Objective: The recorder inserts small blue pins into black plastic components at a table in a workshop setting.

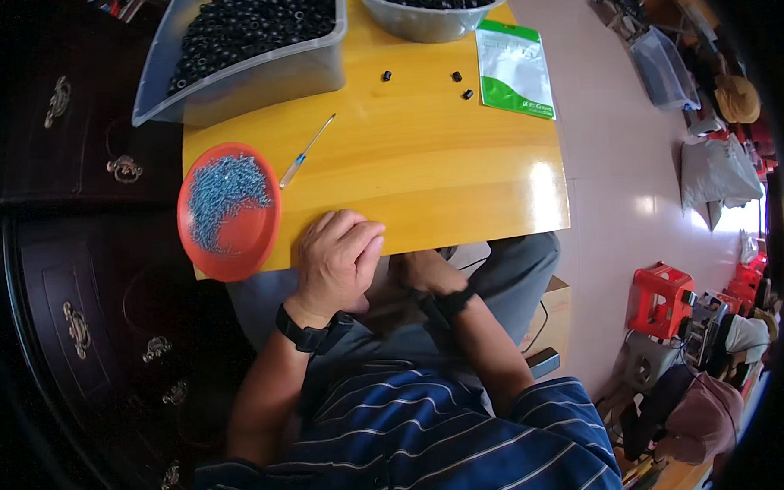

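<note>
I am remotely viewing the left hand [342, 254] bending, knuckles up, over the yellow wood-grained worktop's [441, 165] front edge, fingers curling together; the right [427, 271] is reaching below. I cannot tell what either grip is pinching. The orange-red oval dish [255, 235] of bluish metal screws [222, 197] is sitting left.

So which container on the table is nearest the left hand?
The orange dish of small bluish pieces, just left of the left hand; the clear tub and clear bowl, holding black pieces, stand farther off.
</note>
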